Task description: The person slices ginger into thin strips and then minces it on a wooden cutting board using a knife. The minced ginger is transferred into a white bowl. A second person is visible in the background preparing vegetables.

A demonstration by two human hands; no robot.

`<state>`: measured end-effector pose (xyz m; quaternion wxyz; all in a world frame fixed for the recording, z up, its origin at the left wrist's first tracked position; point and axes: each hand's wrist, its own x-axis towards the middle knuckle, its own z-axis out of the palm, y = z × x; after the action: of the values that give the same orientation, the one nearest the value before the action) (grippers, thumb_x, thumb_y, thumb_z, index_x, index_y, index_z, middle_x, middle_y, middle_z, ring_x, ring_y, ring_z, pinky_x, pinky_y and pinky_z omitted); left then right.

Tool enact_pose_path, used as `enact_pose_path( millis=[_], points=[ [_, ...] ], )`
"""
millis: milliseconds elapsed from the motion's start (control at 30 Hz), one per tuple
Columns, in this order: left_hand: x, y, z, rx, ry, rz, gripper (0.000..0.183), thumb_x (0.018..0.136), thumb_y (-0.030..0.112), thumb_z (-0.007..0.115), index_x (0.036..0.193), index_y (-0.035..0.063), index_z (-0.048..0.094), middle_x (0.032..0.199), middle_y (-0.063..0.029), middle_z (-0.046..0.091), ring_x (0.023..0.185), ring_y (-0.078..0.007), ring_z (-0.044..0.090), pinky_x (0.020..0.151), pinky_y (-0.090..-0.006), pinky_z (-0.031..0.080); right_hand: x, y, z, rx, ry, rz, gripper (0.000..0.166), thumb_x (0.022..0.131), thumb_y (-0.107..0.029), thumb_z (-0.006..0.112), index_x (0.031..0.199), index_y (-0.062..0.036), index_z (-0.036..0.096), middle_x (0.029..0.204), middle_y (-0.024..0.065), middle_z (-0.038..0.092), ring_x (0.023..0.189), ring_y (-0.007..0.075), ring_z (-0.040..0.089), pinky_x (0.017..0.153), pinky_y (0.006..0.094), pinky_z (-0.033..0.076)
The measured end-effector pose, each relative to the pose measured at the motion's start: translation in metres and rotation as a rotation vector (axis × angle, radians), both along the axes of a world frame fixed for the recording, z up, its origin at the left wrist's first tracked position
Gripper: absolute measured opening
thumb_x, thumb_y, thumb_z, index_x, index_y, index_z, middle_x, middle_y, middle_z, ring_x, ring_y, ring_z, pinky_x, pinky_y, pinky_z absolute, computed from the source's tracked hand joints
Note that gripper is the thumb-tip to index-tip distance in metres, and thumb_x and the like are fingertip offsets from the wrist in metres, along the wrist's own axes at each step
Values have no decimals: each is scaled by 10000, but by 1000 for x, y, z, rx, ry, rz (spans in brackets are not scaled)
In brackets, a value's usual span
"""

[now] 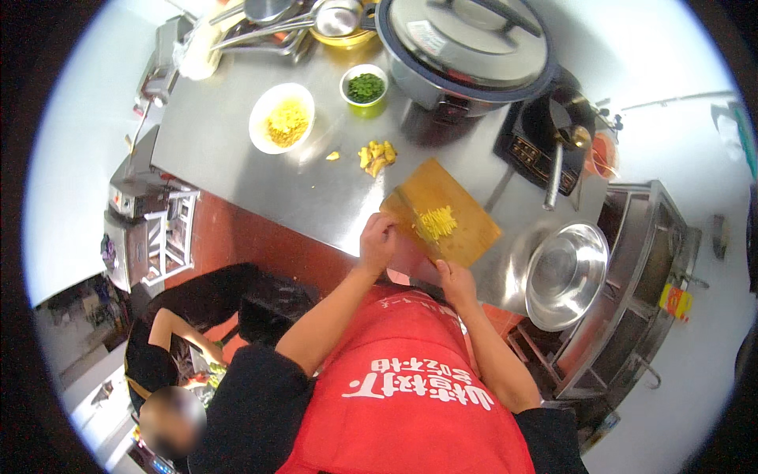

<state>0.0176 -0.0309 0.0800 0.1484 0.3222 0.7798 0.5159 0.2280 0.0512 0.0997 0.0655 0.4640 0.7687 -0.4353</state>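
My right hand point(457, 283) grips what looks like a cleaver at its handle end. The broad blade point(414, 259) reflects the red of my apron and lies over the near-left side of a wooden cutting board point(474, 228). My left hand point(377, 242), fingers curled, is at the blade's far-left end; whether it pinches anything is too blurred to tell. Thin yellow shreds, likely ginger point(438, 223), lie in a small heap on the board beside the blade. Just beyond the board, knobbly yellow pieces, likely peeled ginger point(377, 156), rest on the steel table point(237, 172).
Toward the back stand a white bowl of yellow chopped food point(281, 118), a cup of chopped greens point(365, 89) and a large lidded cooker point(468, 47). Rightward are an induction cooker point(524, 151) with a pan and a steel basin point(567, 275). Another person point(148, 355) works at lower left.
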Motion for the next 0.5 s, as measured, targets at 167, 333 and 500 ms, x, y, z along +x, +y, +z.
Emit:
enact_pose_path(
  millis=[167, 333, 500],
  points=[
    [-28, 32, 48, -151, 421, -521, 96, 732, 47, 639, 813, 84, 678, 909, -119, 662, 856, -317, 630, 766, -431, 492, 3, -3, 15, 194, -21, 56, 492, 955, -533, 538, 878, -69, 682, 806, 214, 687, 749, 431, 662, 654, 528, 509],
    [-33, 60, -11, -460, 492, -945, 146, 811, 169, 583, 783, 53, 666, 855, -124, 650, 879, -352, 638, 800, -478, 495, 2, -10, 16, 222, -45, 27, 506, 917, -591, 570, 851, -104, 694, 778, 169, 698, 707, 390, 676, 625, 503, 519],
    [-16, 75, -3, -522, 275, -1173, 304, 917, 214, 555, 1120, 31, 688, 1180, -170, 663, 1082, -372, 619, 936, -444, 506, 4, -13, 8, 238, -6, -61, 505, 895, -597, 593, 836, -107, 699, 765, 147, 699, 685, 375, 679, 592, 486, 522]
  ],
)
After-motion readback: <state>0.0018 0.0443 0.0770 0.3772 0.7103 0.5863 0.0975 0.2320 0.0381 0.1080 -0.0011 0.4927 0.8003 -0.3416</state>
